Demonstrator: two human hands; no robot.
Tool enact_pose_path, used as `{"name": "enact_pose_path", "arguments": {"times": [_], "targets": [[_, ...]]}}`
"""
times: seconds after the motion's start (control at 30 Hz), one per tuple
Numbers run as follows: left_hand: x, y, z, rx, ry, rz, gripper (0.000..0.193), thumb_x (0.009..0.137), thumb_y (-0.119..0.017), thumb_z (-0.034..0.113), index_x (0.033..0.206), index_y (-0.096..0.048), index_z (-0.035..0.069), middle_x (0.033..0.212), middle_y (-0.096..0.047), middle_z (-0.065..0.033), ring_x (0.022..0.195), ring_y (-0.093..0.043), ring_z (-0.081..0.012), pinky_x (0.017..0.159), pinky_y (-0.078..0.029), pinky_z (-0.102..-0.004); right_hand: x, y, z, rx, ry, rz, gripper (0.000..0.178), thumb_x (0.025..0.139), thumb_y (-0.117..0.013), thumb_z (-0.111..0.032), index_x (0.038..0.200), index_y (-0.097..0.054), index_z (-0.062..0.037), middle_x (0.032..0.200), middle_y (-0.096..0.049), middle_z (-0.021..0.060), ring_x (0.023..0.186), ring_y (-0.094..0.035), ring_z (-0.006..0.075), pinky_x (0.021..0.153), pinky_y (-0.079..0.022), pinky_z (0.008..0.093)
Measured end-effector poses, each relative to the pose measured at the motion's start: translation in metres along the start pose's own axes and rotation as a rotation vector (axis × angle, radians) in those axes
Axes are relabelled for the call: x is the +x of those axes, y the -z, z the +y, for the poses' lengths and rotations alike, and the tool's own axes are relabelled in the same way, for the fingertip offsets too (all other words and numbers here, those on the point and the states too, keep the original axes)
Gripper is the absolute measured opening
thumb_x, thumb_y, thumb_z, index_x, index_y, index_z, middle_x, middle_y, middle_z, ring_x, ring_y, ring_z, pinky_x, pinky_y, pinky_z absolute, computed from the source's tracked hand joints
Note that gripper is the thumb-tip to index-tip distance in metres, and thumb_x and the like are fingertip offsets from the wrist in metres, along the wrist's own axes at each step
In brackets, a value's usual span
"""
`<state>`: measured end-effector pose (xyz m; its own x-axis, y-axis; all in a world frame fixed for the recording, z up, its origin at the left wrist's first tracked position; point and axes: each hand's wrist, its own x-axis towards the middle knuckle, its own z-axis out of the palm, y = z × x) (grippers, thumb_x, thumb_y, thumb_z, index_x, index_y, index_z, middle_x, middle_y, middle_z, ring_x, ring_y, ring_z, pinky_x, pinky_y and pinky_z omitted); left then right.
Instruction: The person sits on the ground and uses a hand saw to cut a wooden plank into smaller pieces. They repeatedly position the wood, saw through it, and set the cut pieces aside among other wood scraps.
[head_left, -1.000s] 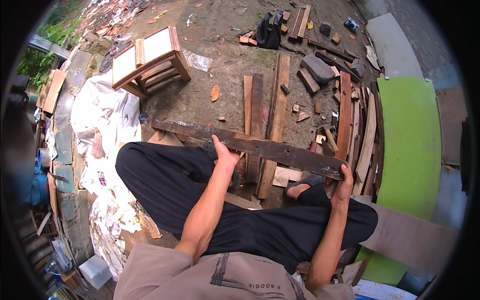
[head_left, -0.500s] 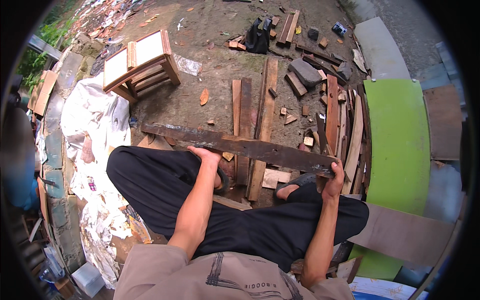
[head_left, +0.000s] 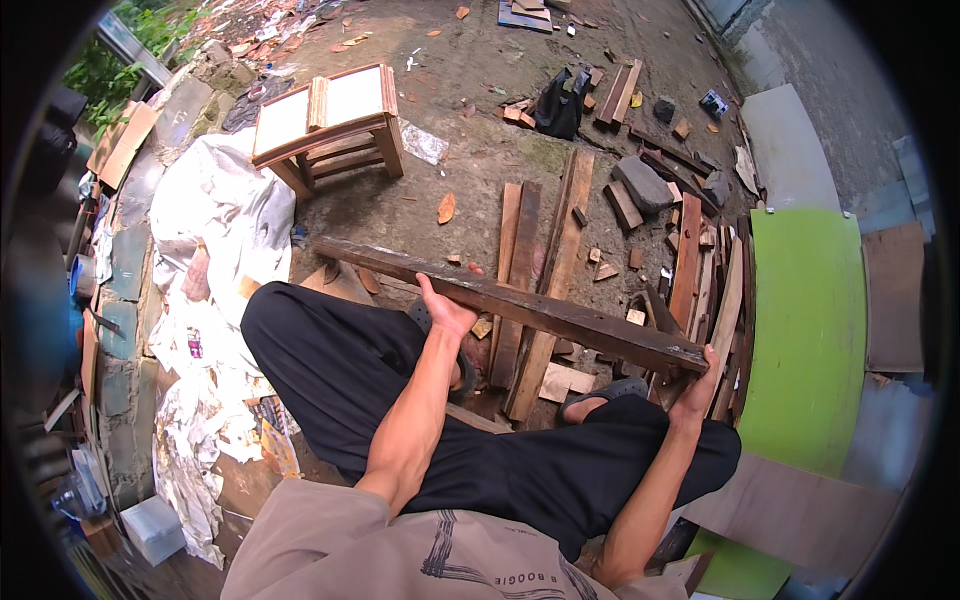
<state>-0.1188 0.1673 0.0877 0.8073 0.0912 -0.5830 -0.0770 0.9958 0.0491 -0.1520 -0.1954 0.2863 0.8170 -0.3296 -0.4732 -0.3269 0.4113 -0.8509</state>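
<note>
A long dark wooden plank (head_left: 560, 313) lies across both my hands above my knees, slanting down to the right. My left hand (head_left: 449, 305) grips it left of its middle, thumb on the near side and fingertips showing beyond the far edge. At its right end my right hand (head_left: 696, 388) is closed around the wood, some fingers hidden underneath. Beneath the plank, several lengths of wood (head_left: 560, 225) lie on the ground, pointing away from me between my feet.
A wooden stool-like piece with white panels (head_left: 345, 105) stands at the far left. White sheeting (head_left: 225, 215) spreads along the left. Stone blocks (head_left: 642, 184), wood offcuts and a black plastic bag (head_left: 563, 103) lie farther off. A green board (head_left: 807, 330) is at the right.
The plank has turned, so that its narrower edge shows more than its broad face. My left hand has shifted right along it. The whole view has swung slightly.
</note>
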Motion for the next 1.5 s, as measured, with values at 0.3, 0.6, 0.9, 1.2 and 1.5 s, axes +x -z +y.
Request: {"name": "enact_pose_path", "arguments": {"times": [0.3, 0.6, 0.9, 1.2, 1.5], "targets": [[-0.001, -0.007, -0.009, 0.574, 0.009, 0.186, 0.099, 0.083, -0.045, 0.082, 0.142, -0.041, 0.003, 0.127, -0.056, -0.0182, 0.116, -0.055, -0.0333, 0.097, -0.047, -0.0508, 0.057, 0.052, 0.013, -0.264, 0.087, 0.374, 0.032, 0.092, -0.065, -0.039, 0.098, -0.057, -0.0085, 0.074, -0.062, 0.0042, 0.055, -0.059, 0.0162, 0.044, -0.046, 0.0308], [0.015, 0.028, -0.003, 0.514, -0.064, 0.419, 0.09, 0.09, -0.043, 0.074, 0.15, -0.035, 0.008, 0.144, -0.047, -0.0171, 0.127, -0.052, -0.0343, 0.103, -0.045, -0.0521, 0.065, 0.066, 0.023, -0.686, 0.135, 0.299, 0.043, 0.095, -0.062, -0.047, 0.085, -0.058, -0.0055, 0.071, -0.056, 0.001, 0.06, -0.054, 0.0115, 0.051, -0.043, 0.0288], [0.005, -0.009, -0.018, 0.535, -0.063, 0.431, 0.101, 0.084, -0.059, 0.071, 0.154, -0.024, 0.007, 0.151, -0.036, -0.0146, 0.134, -0.042, -0.0323, 0.109, -0.038, -0.0509, 0.027, 0.093, -0.045, -0.874, 0.224, -0.122, 0.024, 0.098, -0.063, -0.028, 0.094, -0.063, -0.0048, 0.072, -0.063, -0.0007, 0.05, -0.05, 0.0038, 0.046, -0.04, 0.0229], [-0.008, -0.034, -0.056, 0.659, -0.051, 0.309, 0.097, 0.087, -0.055, 0.072, 0.155, -0.024, 0.01, 0.151, -0.035, -0.0136, 0.132, -0.043, -0.0315, 0.109, -0.037, -0.0507, 0.023, 0.123, -0.039, -1.171, 0.59, -0.234, 0.029, 0.098, -0.055, -0.023, 0.095, -0.068, 0.0034, 0.082, -0.07, 0.0125, 0.08, -0.068, 0.0181, 0.072, -0.051, 0.0329], [-0.004, -0.022, -0.065, 0.777, -0.128, 0.393, 0.094, 0.083, -0.063, 0.069, 0.14, -0.036, 0.0, 0.136, -0.047, -0.019, 0.119, -0.054, -0.0355, 0.097, -0.046, -0.0608, 0.08, 0.205, 0.039, -0.57, 0.204, -0.071, 0.049, 0.09, -0.049, -0.007, 0.139, -0.052, -0.0037, 0.098, -0.07, 0.0074, 0.081, -0.062, 0.0117, 0.076, -0.049, 0.0262]]}}
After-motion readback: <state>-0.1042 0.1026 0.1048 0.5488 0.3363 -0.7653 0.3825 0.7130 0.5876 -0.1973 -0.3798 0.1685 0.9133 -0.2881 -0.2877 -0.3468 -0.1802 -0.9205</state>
